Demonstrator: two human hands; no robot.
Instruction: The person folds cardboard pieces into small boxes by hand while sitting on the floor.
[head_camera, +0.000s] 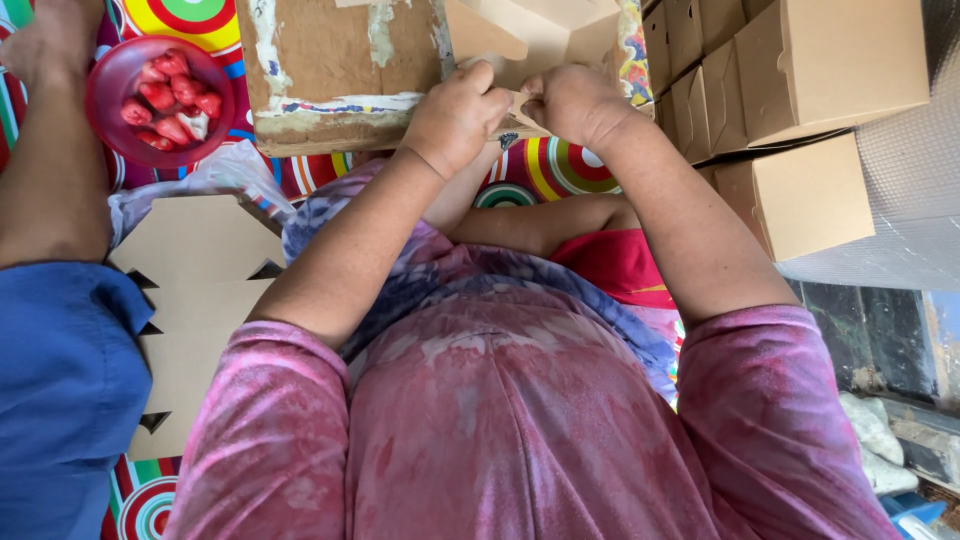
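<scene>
Two hands of ours meet at the far middle: our left hand (455, 115) and right hand (572, 102) each keep a closed grip on a flap of the brown cardboard box (540, 35), beside stacked boxes (800, 90) at right.

Matt brown cardboard box (540, 40) on a rough, paint-flaked wooden board (330, 70).

Brown cardboard box (545, 40), partly folded, flaps open, lies just beyond the grip; both hands pinch its near edge between closed fingertips.
</scene>
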